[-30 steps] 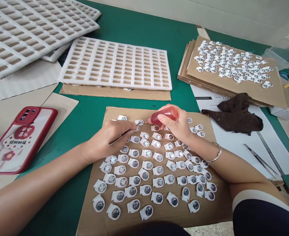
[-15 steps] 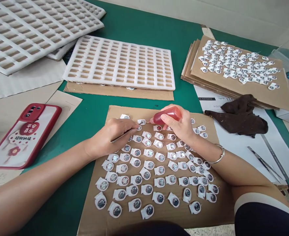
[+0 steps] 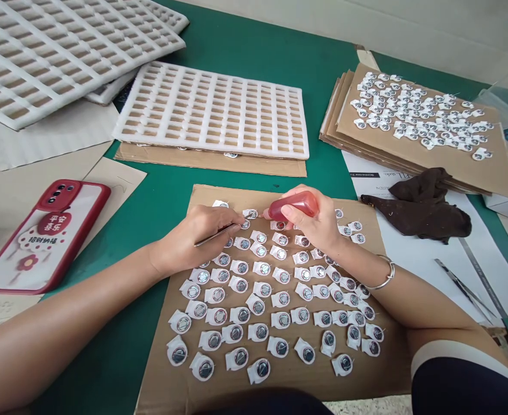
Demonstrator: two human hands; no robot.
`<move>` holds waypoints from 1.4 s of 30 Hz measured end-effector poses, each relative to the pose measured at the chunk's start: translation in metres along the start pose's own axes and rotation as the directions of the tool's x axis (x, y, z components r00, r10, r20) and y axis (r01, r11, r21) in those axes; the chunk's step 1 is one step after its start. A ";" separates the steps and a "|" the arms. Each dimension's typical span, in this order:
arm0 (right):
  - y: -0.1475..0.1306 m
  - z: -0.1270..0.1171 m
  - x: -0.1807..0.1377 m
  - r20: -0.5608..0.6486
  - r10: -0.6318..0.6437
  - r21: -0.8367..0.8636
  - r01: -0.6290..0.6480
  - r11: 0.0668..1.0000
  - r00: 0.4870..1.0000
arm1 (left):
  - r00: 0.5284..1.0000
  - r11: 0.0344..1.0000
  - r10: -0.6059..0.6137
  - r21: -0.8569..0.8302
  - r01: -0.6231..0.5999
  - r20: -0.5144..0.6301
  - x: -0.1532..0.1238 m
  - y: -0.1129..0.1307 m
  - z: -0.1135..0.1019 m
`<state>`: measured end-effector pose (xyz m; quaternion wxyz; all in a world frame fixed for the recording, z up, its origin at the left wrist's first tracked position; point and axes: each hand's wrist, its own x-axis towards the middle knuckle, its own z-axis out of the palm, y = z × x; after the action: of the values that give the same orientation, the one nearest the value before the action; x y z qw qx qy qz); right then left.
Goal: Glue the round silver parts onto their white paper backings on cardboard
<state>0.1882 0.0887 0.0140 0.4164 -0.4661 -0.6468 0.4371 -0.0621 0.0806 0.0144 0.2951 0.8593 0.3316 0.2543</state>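
Observation:
My left hand (image 3: pixel 211 230) is closed on slim metal tweezers (image 3: pixel 213 236), whose tip is at a small white piece with a round silvery disc (image 3: pixel 250 214) near the far edge of a cardboard sheet (image 3: pixel 159 369). My right hand (image 3: pixel 308 219) wraps around a red squeeze bottle (image 3: pixel 295 204), tilted so its nozzle points left, close to that same piece. I cannot tell whether the nozzle touches it. Rows of similar white pieces (image 3: pixel 259 333) with round discs cover the cardboard below both hands.
White foam grid trays (image 3: pixel 211 109) lie at the back and back left. A red-framed phone (image 3: pixel 44 236) is at left. Stacked cardboard (image 3: pixel 344 115) bearing more pieces stands back right. Nearby are a dark brown cloth (image 3: pixel 422 210) and other tweezers (image 3: pixel 463 288) on white paper.
The view has shifted very slightly. Both hands keep nearly the same place, with the tweezers and the squeeze bottle still held at the same piece.

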 end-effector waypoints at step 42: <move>0.009 -0.116 0.056 0.186 0.127 0.822 -0.225 0.523 0.974 | 0.572 0.751 -0.646 -0.557 0.354 -0.506 -0.030 -0.029 -0.030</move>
<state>0.2881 0.1646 0.0440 0.5082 -0.2500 -0.3287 0.7557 -0.1124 0.0865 0.0083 0.3823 0.4946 0.5901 0.5109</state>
